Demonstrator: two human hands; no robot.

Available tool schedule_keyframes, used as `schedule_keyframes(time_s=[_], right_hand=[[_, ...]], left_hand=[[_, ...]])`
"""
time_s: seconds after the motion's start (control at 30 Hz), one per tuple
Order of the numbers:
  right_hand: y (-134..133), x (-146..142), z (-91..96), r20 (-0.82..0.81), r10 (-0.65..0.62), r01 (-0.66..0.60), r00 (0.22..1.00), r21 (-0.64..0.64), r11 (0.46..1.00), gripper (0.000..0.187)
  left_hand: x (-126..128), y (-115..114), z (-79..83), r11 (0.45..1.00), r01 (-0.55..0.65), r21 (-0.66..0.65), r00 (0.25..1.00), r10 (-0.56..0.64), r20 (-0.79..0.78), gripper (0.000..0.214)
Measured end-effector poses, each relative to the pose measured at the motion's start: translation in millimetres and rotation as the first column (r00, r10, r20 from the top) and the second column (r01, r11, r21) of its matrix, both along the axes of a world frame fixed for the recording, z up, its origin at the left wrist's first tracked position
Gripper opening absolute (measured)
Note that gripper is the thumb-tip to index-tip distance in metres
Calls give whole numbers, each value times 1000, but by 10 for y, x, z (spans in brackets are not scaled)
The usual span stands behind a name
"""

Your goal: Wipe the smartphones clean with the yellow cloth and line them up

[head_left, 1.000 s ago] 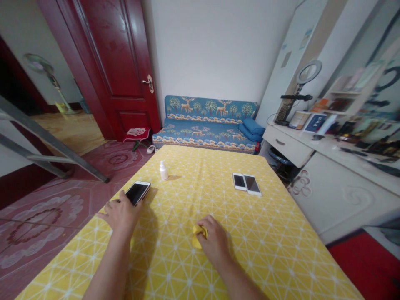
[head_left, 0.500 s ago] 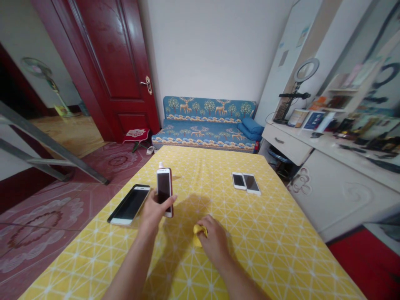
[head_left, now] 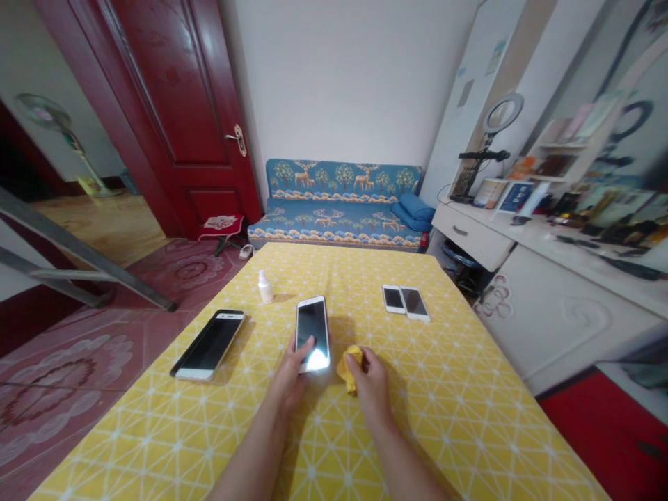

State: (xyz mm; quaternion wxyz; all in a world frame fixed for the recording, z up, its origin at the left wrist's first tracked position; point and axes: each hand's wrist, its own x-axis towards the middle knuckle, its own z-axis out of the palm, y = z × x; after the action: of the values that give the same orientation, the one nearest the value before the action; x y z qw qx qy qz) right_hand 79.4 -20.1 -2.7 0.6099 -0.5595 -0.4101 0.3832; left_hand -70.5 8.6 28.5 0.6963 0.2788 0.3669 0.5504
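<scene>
My left hand (head_left: pixel 291 374) grips a white phone (head_left: pixel 312 329) with a dark screen, held just above the yellow patterned tablecloth (head_left: pixel 443 390) in front of me. Beside it, my right hand (head_left: pixel 371 383) pinches a small crumpled yellow cloth (head_left: pixel 348 364), which sits close to the phone's right edge. A larger phone (head_left: pixel 207 335) lies flat near the table's left edge. A small white bottle (head_left: pixel 265 287) stands behind it. Two more white phones (head_left: pixel 406 303) lie side by side at the far right of the table.
Beyond the table stands a blue patterned sofa (head_left: pixel 339 209) against the white wall. A dark red door (head_left: pixel 172 104) is open at the left, with metal ladder rails (head_left: pixel 78 268) on the floor. A white desk (head_left: pixel 543 278) with a ring light (head_left: pixel 501 115) runs along the right.
My left hand picked the smaller phone off the larger one at the left edge and carried it right to the middle. My right hand lifted the yellow cloth toward it.
</scene>
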Motion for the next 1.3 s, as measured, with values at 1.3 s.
schedule_keyframes(time_s=[1.3], right_hand=[[15,379,272,422,-412,158,808,517,841,26]], left_hand=[[354,-410,3,779,608,-152,793,-607,61,67]])
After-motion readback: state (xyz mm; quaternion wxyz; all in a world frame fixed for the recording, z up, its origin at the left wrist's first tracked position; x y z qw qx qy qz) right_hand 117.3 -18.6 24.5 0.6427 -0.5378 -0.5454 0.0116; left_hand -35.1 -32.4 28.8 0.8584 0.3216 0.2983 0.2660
